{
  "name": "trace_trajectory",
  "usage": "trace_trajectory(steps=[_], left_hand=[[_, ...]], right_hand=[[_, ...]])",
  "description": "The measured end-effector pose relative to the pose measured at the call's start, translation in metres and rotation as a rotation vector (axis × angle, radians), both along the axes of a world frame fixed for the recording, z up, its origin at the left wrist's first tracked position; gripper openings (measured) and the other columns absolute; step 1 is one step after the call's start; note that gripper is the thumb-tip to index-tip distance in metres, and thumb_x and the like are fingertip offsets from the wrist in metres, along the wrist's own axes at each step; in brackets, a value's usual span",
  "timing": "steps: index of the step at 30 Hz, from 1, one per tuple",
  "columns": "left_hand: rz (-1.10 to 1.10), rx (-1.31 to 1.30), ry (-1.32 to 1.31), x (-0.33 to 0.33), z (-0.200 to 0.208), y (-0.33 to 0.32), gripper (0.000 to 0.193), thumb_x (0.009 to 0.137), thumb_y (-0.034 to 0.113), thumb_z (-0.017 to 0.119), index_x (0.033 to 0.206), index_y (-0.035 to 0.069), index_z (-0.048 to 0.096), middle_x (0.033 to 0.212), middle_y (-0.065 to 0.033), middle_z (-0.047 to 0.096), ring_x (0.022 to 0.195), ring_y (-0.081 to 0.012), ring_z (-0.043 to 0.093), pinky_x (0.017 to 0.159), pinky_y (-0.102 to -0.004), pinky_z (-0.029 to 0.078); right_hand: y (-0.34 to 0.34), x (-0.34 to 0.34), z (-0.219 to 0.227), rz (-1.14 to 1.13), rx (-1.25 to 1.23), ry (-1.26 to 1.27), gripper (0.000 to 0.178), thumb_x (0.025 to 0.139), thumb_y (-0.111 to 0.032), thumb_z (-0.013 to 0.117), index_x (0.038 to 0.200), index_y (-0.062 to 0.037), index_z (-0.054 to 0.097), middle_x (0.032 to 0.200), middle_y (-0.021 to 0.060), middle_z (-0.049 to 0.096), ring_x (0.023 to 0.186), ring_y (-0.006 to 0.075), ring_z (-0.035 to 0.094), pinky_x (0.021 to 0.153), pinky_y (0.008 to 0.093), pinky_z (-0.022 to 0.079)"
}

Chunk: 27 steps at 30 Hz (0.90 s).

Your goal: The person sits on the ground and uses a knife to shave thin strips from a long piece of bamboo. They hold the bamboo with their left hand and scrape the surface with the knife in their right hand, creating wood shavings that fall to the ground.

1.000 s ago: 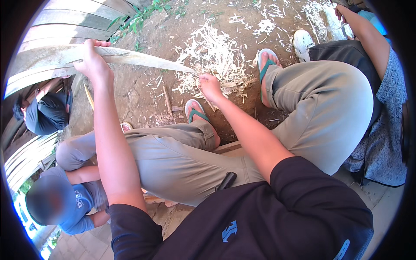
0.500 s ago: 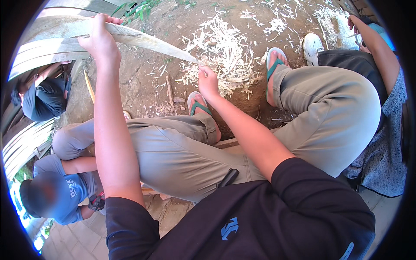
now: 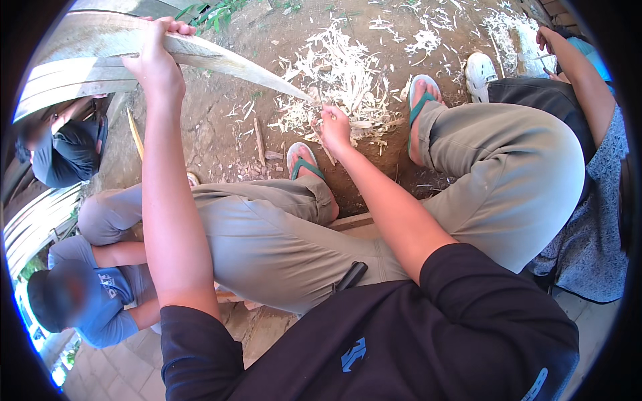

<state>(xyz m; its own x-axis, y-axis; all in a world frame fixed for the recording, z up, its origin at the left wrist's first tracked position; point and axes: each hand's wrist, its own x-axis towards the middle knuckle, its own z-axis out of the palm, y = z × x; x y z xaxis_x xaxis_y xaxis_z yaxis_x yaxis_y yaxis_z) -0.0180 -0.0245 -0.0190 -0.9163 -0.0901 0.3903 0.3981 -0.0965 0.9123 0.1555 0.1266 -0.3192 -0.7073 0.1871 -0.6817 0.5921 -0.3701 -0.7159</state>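
A long, pale wooden strip [image 3: 227, 65] stretches from the upper left and tapers to a point near the middle. Gripped round its wide part is my left hand [image 3: 159, 63], with the fingertips showing over the far edge. My right hand [image 3: 335, 128] is closed just beyond the strip's pointed end, a little apart from it. Something thin and slender shows at its fingers, too small to name. Beneath the point lies a heap of pale wood shavings [image 3: 348, 73] on the dirt.
My sandalled feet rest on the dirt ground [image 3: 221, 113], near a loose stick [image 3: 259, 140]. At the right sits a person with a patterned garment [image 3: 582, 247] and a white clog [image 3: 481, 77]. A person in a blue shirt [image 3: 110, 294] sits lower left; another crouches beyond, beside stacked slats [image 3: 40, 224].
My right hand has shifted slightly right and nearer, off the strip's tip. My left hand and the strip stay nearly in place. The blue-shirted person's arm has moved.
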Motion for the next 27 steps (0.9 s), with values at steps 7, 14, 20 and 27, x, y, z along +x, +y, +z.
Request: trace_trajectory(steps=[7, 14, 20, 27], left_hand=[[-0.057, -0.035, -0.058, 0.003, 0.002, 0.009, 0.031, 0.089, -0.003, 0.057, 0.114, 0.004, 0.040, 0.086, -0.0119, 0.055, 0.081, -0.0265, 0.060, 0.085, -0.0492, 0.055], [-0.101, -0.064, -0.077, 0.003, 0.003, 0.009, 0.032, 0.089, -0.001, 0.056, 0.115, 0.006, 0.039, 0.089, -0.0121, 0.054, 0.085, -0.0273, 0.059, 0.090, -0.0507, 0.052], [-0.207, 0.020, -0.081, -0.005, 0.002, -0.002, 0.027, 0.087, -0.001, 0.060, 0.108, -0.001, 0.043, 0.087, -0.0156, 0.060, 0.078, -0.0278, 0.065, 0.080, -0.0495, 0.059], [-0.209, 0.029, -0.084, -0.014, -0.002, 0.001, 0.020, 0.088, -0.003, 0.056, 0.104, -0.001, 0.045, 0.086, -0.0154, 0.060, 0.078, -0.0279, 0.064, 0.082, -0.0502, 0.059]], right_hand=[[-0.016, -0.008, 0.003, -0.007, 0.140, 0.191, 0.024, 0.104, -0.017, 0.060, 0.124, -0.0082, 0.069, 0.075, 0.0050, 0.064, 0.054, 0.0098, 0.054, 0.046, 0.0292, 0.041], [-0.041, -0.018, 0.039, -0.133, 0.120, 0.395, 0.025, 0.106, -0.016, 0.057, 0.126, -0.0063, 0.068, 0.079, 0.0056, 0.067, 0.054, 0.0085, 0.053, 0.046, 0.0289, 0.041], [-0.015, -0.010, 0.025, 0.012, 0.231, -0.016, 0.025, 0.103, -0.016, 0.058, 0.122, -0.0052, 0.071, 0.107, 0.0171, 0.075, 0.084, 0.0238, 0.071, 0.072, 0.0367, 0.052], [-0.043, -0.011, 0.016, -0.245, 0.478, 0.510, 0.023, 0.103, -0.011, 0.059, 0.121, -0.0045, 0.070, 0.084, 0.0064, 0.067, 0.066, 0.0124, 0.059, 0.061, 0.0320, 0.047]])
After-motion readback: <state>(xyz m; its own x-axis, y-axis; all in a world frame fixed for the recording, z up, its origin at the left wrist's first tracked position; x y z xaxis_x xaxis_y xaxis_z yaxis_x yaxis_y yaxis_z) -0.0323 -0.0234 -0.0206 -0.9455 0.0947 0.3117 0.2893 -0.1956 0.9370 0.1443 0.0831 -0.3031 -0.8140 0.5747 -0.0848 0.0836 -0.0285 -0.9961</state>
